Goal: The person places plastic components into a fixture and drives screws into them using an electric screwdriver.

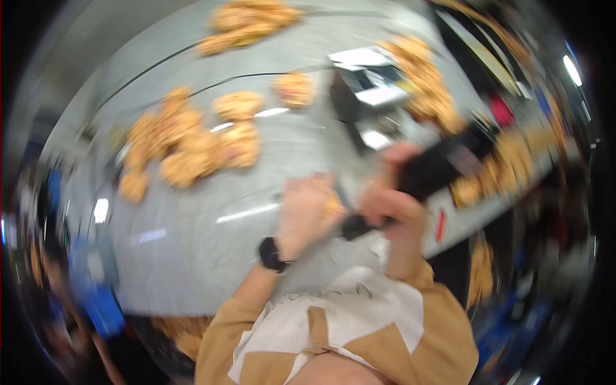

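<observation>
Head view: we are looking down on a grey table (179,256), with motion smearing most edges; we are placing things from the silver-and-black box (378,95).
Heaps: tan, lumpy pieces are lying well left of the box (186,147), beyond it to the left (250,22) and close along its right side (423,77); a rounded lump (294,90) is sitting just left of it.
In the way: the black tool (443,163) is crossing the space to the box's near right, partly screening more tan pieces (507,167).
Red strip: it (441,226) is lying nearer us than the box, to its right.
Blue container: it (102,311) is showing past the table edge, far to the box's near left.
Surfaces: the table is reflecting light in smooth streaks; the box is glinting; the heaps are looking rough and knobbly.
Right hand: our fingers (391,205) are clamping round the dark, elongated tool.
Left hand: it (308,208) is meeting a small orange-tan piece (333,204), nearer us than the box and left of it; we cannot tell whether the fingers are closing on it.
</observation>
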A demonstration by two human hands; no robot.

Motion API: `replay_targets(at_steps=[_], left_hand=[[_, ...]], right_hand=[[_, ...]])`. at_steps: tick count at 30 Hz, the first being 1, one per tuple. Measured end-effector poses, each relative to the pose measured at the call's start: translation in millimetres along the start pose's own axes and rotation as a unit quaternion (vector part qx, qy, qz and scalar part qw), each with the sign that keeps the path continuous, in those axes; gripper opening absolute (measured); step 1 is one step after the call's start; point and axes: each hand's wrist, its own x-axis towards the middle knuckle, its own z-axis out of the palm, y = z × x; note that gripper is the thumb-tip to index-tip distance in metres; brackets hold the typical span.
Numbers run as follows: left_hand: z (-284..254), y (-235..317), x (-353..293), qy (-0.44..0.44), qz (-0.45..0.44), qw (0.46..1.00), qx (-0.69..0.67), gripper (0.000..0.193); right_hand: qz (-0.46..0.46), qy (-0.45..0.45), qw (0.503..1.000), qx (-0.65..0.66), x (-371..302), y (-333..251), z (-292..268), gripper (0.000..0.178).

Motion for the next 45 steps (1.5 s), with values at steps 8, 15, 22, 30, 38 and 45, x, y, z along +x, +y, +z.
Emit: replay_targets(at_steps=[8, 15, 22, 30, 38, 45], left_hand=[[18.3, 2.1, -17.9, 0.065, -0.048, 0.995, 0.053, 0.073], [21.8, 0.3, -21.4, 0.078, -0.048, 0.993, 0.069, 0.072], [20.1, -2.4, -22.6, 0.091, -0.027, 0.995, 0.033, 0.070], [19.5, 2.4, -23.4, 0.093, -0.029, 0.995, 0.014, 0.068], [-5.0, -22.1, -28.1, 0.253, 0.008, 0.950, -0.183, 0.043], [15.4, -51.7, -77.3, 0.357, -0.124, 0.874, -0.304, 0.027]], right_hand=[[-0.173, 0.164, 0.956, -0.170, 32.0, -33.5, -33.2, 0.034], [-0.207, 0.203, 0.930, -0.226, 54.3, -30.3, -51.2, 0.032], [-0.272, 0.241, 0.881, -0.303, 77.0, -29.2, -61.6, 0.026], [-0.254, 0.235, 0.898, -0.271, 75.8, -32.8, -58.8, 0.033], [-0.243, 0.215, 0.924, -0.203, 108.5, -27.0, -50.6, 0.037], [-0.289, 0.187, 0.913, -0.219, 117.4, -52.7, -54.9, 0.026]])
